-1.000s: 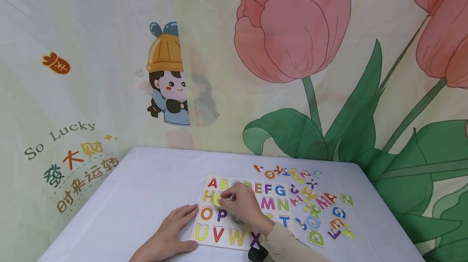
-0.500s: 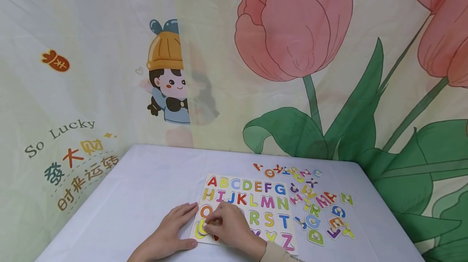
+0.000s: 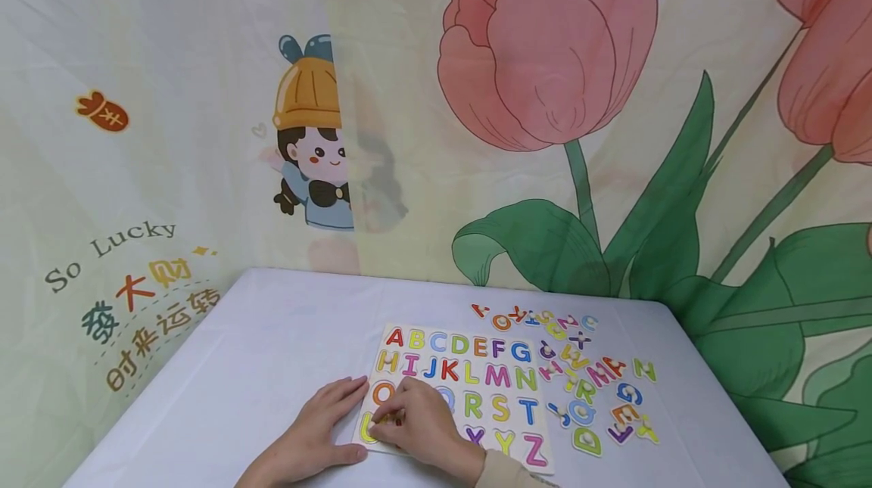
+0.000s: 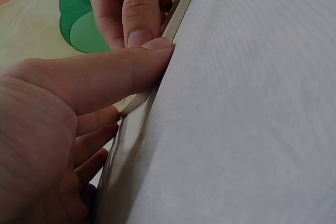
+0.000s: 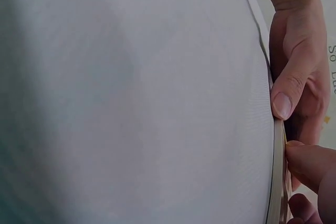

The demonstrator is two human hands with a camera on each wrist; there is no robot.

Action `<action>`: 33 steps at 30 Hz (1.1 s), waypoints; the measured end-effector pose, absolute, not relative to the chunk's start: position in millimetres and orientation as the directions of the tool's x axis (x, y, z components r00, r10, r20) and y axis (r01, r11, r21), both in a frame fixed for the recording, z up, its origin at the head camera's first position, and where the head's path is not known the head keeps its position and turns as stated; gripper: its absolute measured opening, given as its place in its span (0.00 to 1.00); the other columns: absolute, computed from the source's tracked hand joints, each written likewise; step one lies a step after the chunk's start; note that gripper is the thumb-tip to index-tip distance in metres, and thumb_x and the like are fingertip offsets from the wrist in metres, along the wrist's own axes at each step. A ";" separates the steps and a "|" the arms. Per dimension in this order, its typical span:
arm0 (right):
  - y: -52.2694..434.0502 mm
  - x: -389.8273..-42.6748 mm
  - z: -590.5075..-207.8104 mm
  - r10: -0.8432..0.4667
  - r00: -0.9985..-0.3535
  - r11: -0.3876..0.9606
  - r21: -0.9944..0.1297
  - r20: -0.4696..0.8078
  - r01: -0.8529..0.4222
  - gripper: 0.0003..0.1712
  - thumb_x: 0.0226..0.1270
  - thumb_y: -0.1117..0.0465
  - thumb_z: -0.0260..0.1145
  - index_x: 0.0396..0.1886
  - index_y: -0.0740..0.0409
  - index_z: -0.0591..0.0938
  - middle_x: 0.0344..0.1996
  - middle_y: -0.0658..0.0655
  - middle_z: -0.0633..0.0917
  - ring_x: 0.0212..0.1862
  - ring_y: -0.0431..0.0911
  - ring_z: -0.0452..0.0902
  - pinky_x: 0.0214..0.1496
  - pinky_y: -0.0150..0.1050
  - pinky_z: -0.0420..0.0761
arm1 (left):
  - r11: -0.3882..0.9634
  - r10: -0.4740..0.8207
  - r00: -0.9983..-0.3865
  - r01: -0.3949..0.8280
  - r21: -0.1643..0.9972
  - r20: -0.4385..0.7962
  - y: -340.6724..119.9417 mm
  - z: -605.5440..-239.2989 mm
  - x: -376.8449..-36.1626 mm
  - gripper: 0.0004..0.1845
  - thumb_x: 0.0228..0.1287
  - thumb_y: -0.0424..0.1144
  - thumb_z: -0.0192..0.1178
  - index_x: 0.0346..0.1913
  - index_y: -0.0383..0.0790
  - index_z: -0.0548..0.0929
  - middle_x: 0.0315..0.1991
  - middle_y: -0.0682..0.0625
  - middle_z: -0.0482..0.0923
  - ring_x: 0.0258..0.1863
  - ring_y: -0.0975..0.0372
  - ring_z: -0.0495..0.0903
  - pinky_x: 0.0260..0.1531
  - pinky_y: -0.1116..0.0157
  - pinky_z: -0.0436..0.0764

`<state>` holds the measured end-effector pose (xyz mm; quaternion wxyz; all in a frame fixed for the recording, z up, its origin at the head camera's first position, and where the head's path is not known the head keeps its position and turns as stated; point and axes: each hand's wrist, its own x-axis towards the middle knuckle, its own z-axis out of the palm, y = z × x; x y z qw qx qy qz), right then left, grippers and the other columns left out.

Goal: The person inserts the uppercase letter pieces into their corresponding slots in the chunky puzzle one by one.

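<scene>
The flat wooden alphabet puzzle board [image 3: 456, 390] with coloured letters is lying on the white-covered table [image 3: 259, 352], toward my near edge. In the head view, I am resting my left hand [image 3: 309, 439] flat beside the board's left edge, fingers straight and relaxed, fingertips touching the board's rim. My right hand [image 3: 418, 424] is bending over the bottom-left corner of the board, fingers curled, pinching a small piece at the yellow letter U [image 3: 369, 428]; which piece it is I cannot tell. Loose coloured wooden letters [image 3: 586, 378] are lying scattered on the table just right of the board. A printed curtain with pink tulips [image 3: 545, 57] is hanging behind the table.

In the left wrist view, my left hand [image 4: 68, 129] is lying extended along the board's pale edge [image 4: 176, 17], thumb tip touching it, with my right hand's fingers [image 4: 139, 9] just beyond.

In the right wrist view, my left thumb [image 5: 286, 93] is pressing the board's thin edge [image 5: 277, 182], and my right fingertips [image 5: 310, 161] are curling close above it.
</scene>
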<state>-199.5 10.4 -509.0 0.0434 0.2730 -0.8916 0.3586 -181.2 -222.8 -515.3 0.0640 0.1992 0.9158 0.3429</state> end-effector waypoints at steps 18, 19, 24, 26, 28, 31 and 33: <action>133.3 -324.7 -471.9 -0.228 -0.913 0.732 -0.559 0.337 -0.389 0.11 0.69 0.65 0.76 0.50 0.58 0.92 0.41 0.55 0.87 0.38 0.43 0.77 0.40 0.38 0.80 | 0.713 0.360 -0.933 0.260 0.651 -0.021 -223.7 -519.6 -178.7 0.55 0.51 0.61 0.79 0.81 0.44 0.69 0.83 0.45 0.61 0.81 0.40 0.55 0.72 0.27 0.57; 141.4 -333.9 -473.1 -0.226 -0.914 0.743 -0.547 0.336 -0.385 0.12 0.69 0.66 0.76 0.50 0.59 0.92 0.41 0.56 0.87 0.38 0.44 0.78 0.41 0.39 0.80 | 0.715 0.357 -0.934 0.254 0.652 -0.028 -223.5 -519.6 -178.7 0.56 0.51 0.61 0.79 0.81 0.44 0.69 0.83 0.45 0.61 0.81 0.40 0.54 0.72 0.27 0.57; 156.1 -358.2 -482.1 -0.181 -0.929 0.776 -0.533 0.323 -0.337 0.11 0.67 0.63 0.78 0.47 0.61 0.92 0.39 0.57 0.87 0.38 0.46 0.79 0.40 0.42 0.81 | 0.709 0.355 -0.934 0.244 0.661 -0.036 -222.4 -518.3 -178.3 0.56 0.51 0.63 0.79 0.81 0.44 0.69 0.83 0.46 0.61 0.81 0.40 0.54 0.72 0.27 0.56; 152.7 -361.1 -485.9 -0.135 -0.938 0.786 -0.541 0.320 -0.298 0.10 0.66 0.62 0.78 0.43 0.62 0.93 0.35 0.56 0.87 0.37 0.46 0.79 0.39 0.42 0.80 | 0.706 0.359 -0.933 0.254 0.661 -0.025 -222.2 -517.6 -178.5 0.56 0.51 0.63 0.78 0.81 0.43 0.69 0.82 0.45 0.61 0.81 0.40 0.54 0.72 0.27 0.56; 147.1 -362.7 -489.5 -0.075 -0.945 0.796 -0.551 0.318 -0.249 0.09 0.65 0.61 0.79 0.40 0.62 0.92 0.32 0.55 0.86 0.36 0.47 0.79 0.39 0.44 0.80 | 0.705 0.365 -0.931 0.270 0.656 -0.010 -221.9 -517.2 -179.2 0.56 0.52 0.63 0.78 0.81 0.43 0.69 0.82 0.45 0.61 0.81 0.40 0.55 0.72 0.27 0.57; 139.0 -364.7 -494.4 0.018 -0.954 0.807 -0.568 0.299 -0.162 0.08 0.64 0.61 0.79 0.37 0.62 0.92 0.29 0.54 0.86 0.35 0.48 0.78 0.41 0.46 0.80 | 0.702 0.370 -0.929 0.273 0.657 -0.009 -220.6 -517.4 -180.6 0.55 0.52 0.63 0.77 0.81 0.43 0.69 0.82 0.47 0.62 0.81 0.41 0.55 0.73 0.28 0.57; 135.1 -365.9 -496.9 0.075 -0.957 0.807 -0.581 0.280 -0.107 0.07 0.64 0.61 0.79 0.35 0.62 0.92 0.28 0.54 0.86 0.36 0.49 0.79 0.42 0.47 0.82 | 0.701 0.368 -0.929 0.262 0.663 -0.022 -219.3 -517.7 -181.1 0.55 0.52 0.63 0.77 0.81 0.44 0.69 0.82 0.48 0.61 0.82 0.42 0.54 0.73 0.28 0.57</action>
